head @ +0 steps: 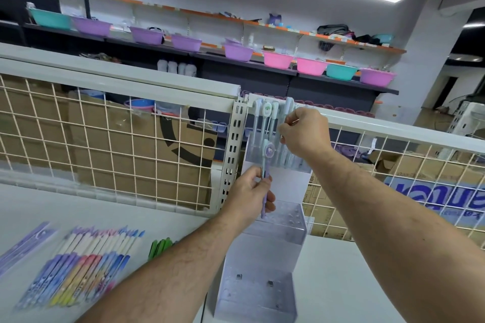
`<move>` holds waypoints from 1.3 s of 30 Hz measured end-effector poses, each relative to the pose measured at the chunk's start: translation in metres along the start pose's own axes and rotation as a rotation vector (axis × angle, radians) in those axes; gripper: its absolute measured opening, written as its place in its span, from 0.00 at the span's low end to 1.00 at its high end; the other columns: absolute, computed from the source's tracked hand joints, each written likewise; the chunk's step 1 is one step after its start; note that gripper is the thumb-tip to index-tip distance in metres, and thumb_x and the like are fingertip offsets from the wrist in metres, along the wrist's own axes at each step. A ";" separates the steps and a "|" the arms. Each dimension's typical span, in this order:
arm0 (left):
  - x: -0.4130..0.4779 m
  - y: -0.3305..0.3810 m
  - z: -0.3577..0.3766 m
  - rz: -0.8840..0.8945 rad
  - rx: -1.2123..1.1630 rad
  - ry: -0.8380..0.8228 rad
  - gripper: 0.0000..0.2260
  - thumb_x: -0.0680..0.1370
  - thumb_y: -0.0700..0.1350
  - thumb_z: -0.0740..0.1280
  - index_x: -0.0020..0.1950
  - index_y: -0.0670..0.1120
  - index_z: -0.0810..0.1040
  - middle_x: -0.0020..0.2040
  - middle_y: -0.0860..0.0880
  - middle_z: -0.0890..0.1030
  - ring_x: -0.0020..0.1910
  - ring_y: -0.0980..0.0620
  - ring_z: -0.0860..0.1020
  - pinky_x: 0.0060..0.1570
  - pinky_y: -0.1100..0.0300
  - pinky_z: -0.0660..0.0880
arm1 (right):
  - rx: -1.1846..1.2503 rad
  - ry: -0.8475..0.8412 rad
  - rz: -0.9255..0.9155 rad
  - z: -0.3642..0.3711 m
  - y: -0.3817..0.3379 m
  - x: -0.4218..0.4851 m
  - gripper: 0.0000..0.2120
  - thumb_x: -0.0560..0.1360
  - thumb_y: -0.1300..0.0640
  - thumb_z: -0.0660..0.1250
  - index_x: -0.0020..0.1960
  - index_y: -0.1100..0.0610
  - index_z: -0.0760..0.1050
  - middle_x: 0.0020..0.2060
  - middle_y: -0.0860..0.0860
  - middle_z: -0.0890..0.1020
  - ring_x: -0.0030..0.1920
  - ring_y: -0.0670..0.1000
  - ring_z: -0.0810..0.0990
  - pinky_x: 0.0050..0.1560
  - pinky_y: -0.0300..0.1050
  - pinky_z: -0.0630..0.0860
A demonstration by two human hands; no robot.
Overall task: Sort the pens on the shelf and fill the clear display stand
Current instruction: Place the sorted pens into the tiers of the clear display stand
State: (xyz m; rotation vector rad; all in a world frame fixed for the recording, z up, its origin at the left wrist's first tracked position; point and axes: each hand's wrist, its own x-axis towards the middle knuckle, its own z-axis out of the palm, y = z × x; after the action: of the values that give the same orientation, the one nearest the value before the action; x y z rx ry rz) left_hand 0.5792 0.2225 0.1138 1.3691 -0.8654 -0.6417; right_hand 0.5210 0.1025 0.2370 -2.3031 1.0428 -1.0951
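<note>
The clear stand [278, 228] sits on the white shelf [362, 283], pushed up to the wire fence [105, 139] at the back. It has three steps, like stairs. On the top step a bunch of pale pens [266, 118] stands up, with round white and blue tops. The middle step and the bottom step have little holes in them.

The left hand [248, 191] grips a purple pen [265, 169], with fingers and thumb wrapped round it. The pen stands almost straight up. It has a round purple badge on top, and its low end is just over the holes of the middle step.

The right hand [305, 134] is higher, at the top step. Its fingers are curled and pinch a pale blue pen [288, 105], whose top sticks up above them.

On the left part of the shelf a long row of pens [86, 262] lies side by side, touching. They are purple, pink, yellow and blue, with white middles. Just beside them lie a few green pens [160, 245]. At the far left edge lies a purple pack [23, 246].

Behind the fence are brown boxes [157, 144]. One has a thick black curved mark. A box on the right [441, 196] has big blue letters, too blurred to read. Small black writing on a box edge beside the stand is too small to read. Far back, long shelves hold purple, pink and blue-green bowls [238, 51].
</note>
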 end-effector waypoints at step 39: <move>0.007 -0.006 -0.005 -0.058 -0.235 -0.005 0.12 0.82 0.37 0.58 0.47 0.46 0.79 0.35 0.44 0.74 0.33 0.52 0.72 0.46 0.42 0.83 | 0.320 -0.055 0.123 -0.013 0.009 -0.052 0.08 0.83 0.54 0.62 0.48 0.57 0.73 0.37 0.53 0.84 0.29 0.45 0.83 0.28 0.40 0.78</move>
State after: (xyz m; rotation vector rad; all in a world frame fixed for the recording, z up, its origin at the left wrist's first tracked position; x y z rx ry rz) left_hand 0.5876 0.2184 0.1091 1.1837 -0.7318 -0.7668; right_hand 0.4850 0.1352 0.2136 -1.9794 0.9018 -1.0581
